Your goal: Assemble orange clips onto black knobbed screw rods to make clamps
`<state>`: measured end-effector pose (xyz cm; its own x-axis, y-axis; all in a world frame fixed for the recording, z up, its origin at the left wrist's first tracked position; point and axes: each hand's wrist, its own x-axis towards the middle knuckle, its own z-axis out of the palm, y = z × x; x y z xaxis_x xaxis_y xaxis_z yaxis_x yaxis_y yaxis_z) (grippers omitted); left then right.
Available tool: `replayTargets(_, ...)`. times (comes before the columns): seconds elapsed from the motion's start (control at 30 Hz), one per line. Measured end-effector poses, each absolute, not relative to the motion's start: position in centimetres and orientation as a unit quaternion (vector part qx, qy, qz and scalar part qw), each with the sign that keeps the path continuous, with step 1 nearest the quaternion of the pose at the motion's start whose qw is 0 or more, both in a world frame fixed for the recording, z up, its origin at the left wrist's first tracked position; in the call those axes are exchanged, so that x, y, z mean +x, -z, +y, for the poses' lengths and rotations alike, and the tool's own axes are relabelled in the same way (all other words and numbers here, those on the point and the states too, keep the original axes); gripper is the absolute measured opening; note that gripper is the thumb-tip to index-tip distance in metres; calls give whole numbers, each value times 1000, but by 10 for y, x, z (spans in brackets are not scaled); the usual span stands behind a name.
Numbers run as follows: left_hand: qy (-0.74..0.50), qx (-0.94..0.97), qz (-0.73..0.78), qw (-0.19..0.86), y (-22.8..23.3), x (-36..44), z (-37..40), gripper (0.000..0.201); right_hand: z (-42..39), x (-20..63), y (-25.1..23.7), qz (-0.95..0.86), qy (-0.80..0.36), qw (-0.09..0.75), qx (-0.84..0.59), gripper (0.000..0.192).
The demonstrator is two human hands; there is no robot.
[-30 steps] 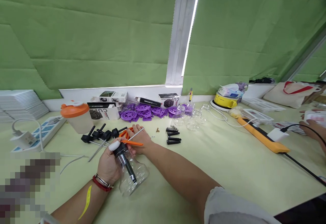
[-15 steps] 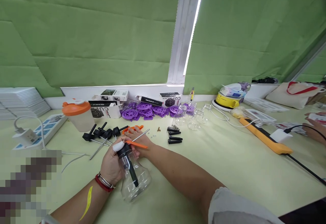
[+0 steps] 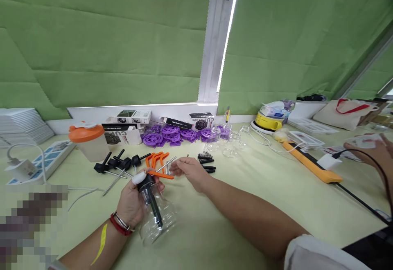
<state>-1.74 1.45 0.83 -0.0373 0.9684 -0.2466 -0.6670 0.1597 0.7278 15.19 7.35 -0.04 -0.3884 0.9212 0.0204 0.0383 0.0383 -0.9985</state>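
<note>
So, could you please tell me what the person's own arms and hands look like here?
Both forearms are bare. The left hand has a red band with thin metal bangles at the wrist, a white wrap on one fingertip, and a yellow streak along the forearm. The right hand is unadorned, with a pale sleeve pushed up.

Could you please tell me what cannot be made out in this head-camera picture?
- Head view: the left hand covers one side of the clear bottle.
- The right hand: whether its fingertips pinch anything is too small to tell.
- A pixelated patch hides the lower left corner.
- Another person's hand is cut off by the right edge.
- Print on the boxes is too small to read.
</note>
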Motion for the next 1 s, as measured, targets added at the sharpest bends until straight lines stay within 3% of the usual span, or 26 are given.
replayTargets(0.1,-596,195,398,670,-9,-5,8,9,44,177,-4,-531,-725,277,-340,46)
replayTargets(0.2,-593,213,393,669,-5,4,4,13,19,191,-5,-525,-762,216,-311,53)
replayTargets(0.33,-614,247,386,643,-3,3,2,23,3,198,-9,-475,-778,244,-330,87)
replayTargets(0.4,-621,254,398,625,-5,-1,2,22,0,200,-14,-457,-780,269,-332,94)
replayTargets(0.6,-521,471,454,549,-12,-8,-3,26,4,210,-25,-461,-736,351,-349,70)
replayTargets(0.73,-440,524,554,474,-13,-7,-3,36,7,212,-16,-535,-686,328,-368,70)
replayTargets(0.83,-433,518,595,436,-14,-5,-1,38,9,214,-12,-691,-547,320,-348,80)
replayTargets(1.0,-450,476,621,430,-7,-4,4,38,20,220,-19,-857,-344,310,-225,56)
